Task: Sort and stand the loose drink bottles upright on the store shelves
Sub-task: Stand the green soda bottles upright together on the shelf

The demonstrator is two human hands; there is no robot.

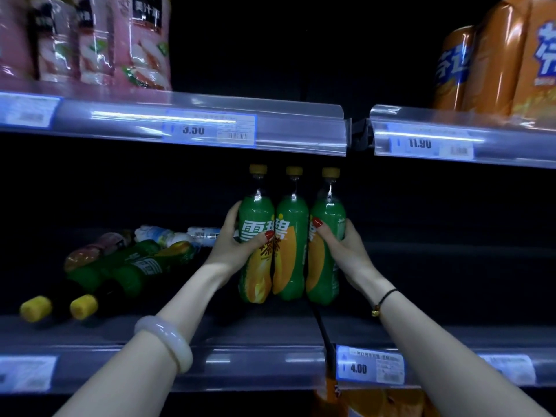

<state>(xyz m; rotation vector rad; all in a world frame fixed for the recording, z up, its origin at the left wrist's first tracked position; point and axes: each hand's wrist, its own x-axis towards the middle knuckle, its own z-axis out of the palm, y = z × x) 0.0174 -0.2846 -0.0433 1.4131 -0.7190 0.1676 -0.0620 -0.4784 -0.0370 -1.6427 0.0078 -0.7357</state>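
Note:
Three green bottles with yellow caps stand upright side by side on the middle shelf (pixel 270 329). My left hand (pixel 237 242) grips the left bottle (pixel 255 266), thumb across its label. The middle bottle (pixel 290 254) stands between them, touching both. My right hand (pixel 340 245) grips the right bottle (pixel 326 224) from its right side. To the left, two green bottles (pixel 126 269) of the same kind lie on their sides, yellow caps toward me. Behind these lie pinkish bottles (pixel 99 245) and a pale bottle (pixel 168 234), also loose.
The upper shelf (pixel 210 115) carries pink drink packs (pixel 99 40) at the left and large orange bottles (pixel 505 61) at the right. Price strips with tags run along both shelf edges. More orange bottles (pixel 376 401) show below. A black divider (pixel 323 329) runs by the right bottle.

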